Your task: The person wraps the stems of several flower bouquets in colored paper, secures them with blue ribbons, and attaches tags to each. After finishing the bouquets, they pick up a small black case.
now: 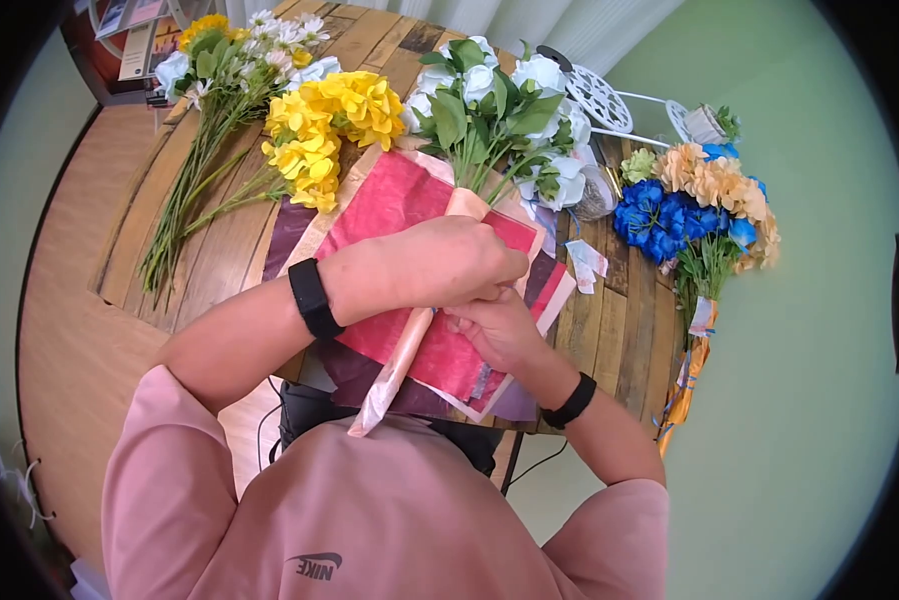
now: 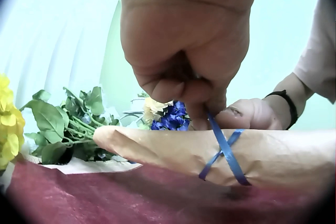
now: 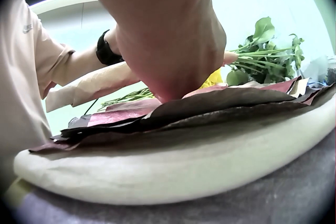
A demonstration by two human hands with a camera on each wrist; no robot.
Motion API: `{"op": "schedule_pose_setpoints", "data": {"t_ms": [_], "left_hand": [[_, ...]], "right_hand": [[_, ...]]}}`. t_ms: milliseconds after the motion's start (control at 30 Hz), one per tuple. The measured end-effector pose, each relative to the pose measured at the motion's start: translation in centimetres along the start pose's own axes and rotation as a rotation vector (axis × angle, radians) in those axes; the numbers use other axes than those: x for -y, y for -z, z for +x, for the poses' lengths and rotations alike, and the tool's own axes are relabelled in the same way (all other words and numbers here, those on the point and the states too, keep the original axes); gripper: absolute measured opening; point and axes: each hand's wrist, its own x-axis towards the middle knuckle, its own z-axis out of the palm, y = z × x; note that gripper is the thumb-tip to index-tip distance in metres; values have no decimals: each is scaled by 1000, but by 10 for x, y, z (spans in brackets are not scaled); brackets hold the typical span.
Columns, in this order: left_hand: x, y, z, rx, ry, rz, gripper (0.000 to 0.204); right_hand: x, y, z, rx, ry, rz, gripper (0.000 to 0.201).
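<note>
White roses (image 1: pixel 479 85) with green leaves lie on layered wrapping sheets, their stems running into a tan paper wrap (image 1: pixel 394 370). A blue ribbon (image 2: pixel 226 150) crosses itself in an X around that wrap. Over the crossing, my left hand (image 1: pixel 459 262) has its fingers curled and pinches the ribbon where it rises from the wrap. My right hand (image 1: pixel 501 330) meets the left from the other side, fingers bent in at the ribbon; its fingertips are partly hidden. Directly under the hands lies the red sheet (image 1: pixel 369 225). The wrap's lower end points at my shirt.
Yellow flowers (image 1: pixel 334 125) and a long-stemmed white daisy bunch (image 1: pixel 259 60) lie on the left of the wooden table (image 1: pixel 609 350). At the right edge is a blue and peach bouquet (image 1: pixel 684 210). Behind it stands a white metal rack (image 1: pixel 599 100); a ribbon scrap (image 1: pixel 585 265) lies nearby.
</note>
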Motion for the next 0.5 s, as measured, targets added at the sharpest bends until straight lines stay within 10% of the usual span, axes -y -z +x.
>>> {"op": "schedule_pose_setpoints", "data": {"t_ms": [300,500], "left_hand": [[5,-23,-7,-178,73,-218,20],[5,-24,-21,-360,471,-779,16]], "right_hand": [[-9,11,-5,-3,5,125,6],[-3,-1,-8,-75,-8,-49,11]]}}
